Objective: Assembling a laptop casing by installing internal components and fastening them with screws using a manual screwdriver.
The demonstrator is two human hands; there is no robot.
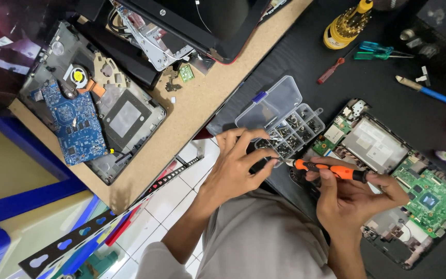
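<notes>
Holding the orange screwdriver (331, 169) level in your closed right hand (357, 199), you point its tip left at your left hand's (238, 168) pinching fingertips (270, 161) beside the screw box (285, 121).

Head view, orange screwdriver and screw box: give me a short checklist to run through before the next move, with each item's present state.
1. Orange screwdriver gripped by the right hand: ok, fingers wrap the handle.
2. Left hand at the screwdriver tip: ok, its fingertips meet the tip beside the box.
3. Screw seated on the tip: cannot tell, too small and hidden by fingers.
4. Clear screw box open and within reach: ok, lid is folded back and compartments hold screws.
5. Opened laptop lying flat on the black mat: ok, green board exposed.
6. Spare tools clear of the hands: ok, the red screwdriver lies farther back.
</notes>
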